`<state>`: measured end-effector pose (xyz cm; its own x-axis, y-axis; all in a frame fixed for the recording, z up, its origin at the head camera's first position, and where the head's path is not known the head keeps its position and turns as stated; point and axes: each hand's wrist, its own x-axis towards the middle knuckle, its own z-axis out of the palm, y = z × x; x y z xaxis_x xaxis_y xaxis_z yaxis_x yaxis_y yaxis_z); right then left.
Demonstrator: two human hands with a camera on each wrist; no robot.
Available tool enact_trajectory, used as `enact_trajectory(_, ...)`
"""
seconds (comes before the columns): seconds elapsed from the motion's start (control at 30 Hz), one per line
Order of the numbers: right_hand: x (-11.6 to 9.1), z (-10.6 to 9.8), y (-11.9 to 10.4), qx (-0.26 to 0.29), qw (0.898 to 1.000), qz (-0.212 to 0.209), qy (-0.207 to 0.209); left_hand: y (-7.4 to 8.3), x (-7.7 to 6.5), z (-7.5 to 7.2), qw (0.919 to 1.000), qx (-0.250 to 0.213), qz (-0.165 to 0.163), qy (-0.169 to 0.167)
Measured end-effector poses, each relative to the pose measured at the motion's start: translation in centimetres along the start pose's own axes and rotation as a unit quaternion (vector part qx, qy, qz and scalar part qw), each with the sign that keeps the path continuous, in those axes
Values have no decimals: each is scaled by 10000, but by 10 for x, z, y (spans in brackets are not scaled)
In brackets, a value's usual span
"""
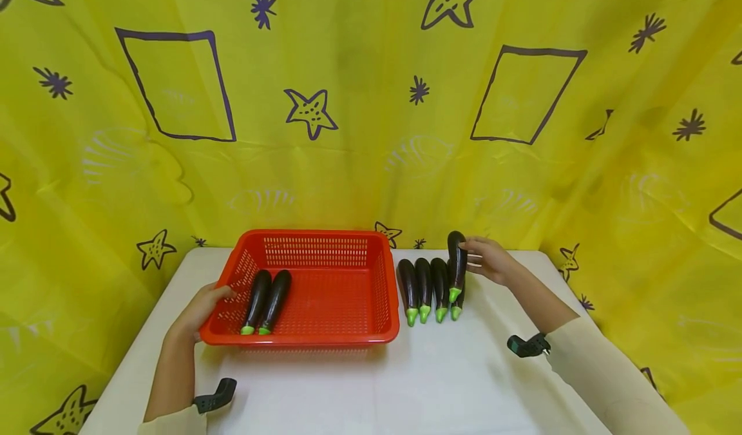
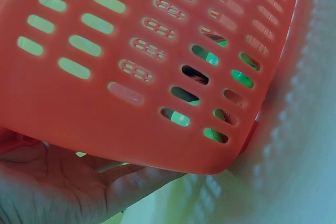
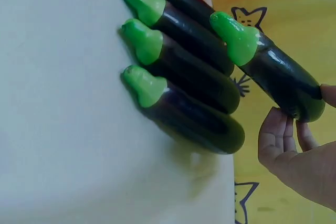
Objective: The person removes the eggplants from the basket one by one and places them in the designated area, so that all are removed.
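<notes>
My right hand [image 1: 489, 259] pinches an eggplant [image 1: 456, 261] near its dark rounded end. Its green stem end points down toward me. In the right wrist view this eggplant [image 3: 283, 77] is raised over several others lying side by side in a row [image 1: 424, 287] on the table. My left hand [image 1: 197, 309] grips the left rim of a red plastic basket [image 1: 301, 340], thumb over the edge. Two more eggplants [image 1: 275, 303] lie together in the basket's left part. The left wrist view shows the basket's slotted wall [image 2: 105, 124] above the palm, with green showing through some slots.
A white table [image 1: 435, 383] carries the basket and the row just right of it. Behind and at both sides hangs a yellow curtain [image 1: 359, 177] with drawn stars. A dark wrist device [image 1: 527, 345] is strapped on each forearm.
</notes>
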<state>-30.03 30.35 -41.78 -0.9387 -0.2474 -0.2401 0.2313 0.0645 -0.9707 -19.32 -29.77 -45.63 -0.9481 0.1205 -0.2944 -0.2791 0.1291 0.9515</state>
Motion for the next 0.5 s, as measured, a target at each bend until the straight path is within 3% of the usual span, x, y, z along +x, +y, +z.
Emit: enact_trajectory(0.5,-12,-27,16,275,9994,144,120,0,-1,-1,10000,-55,5,-20)
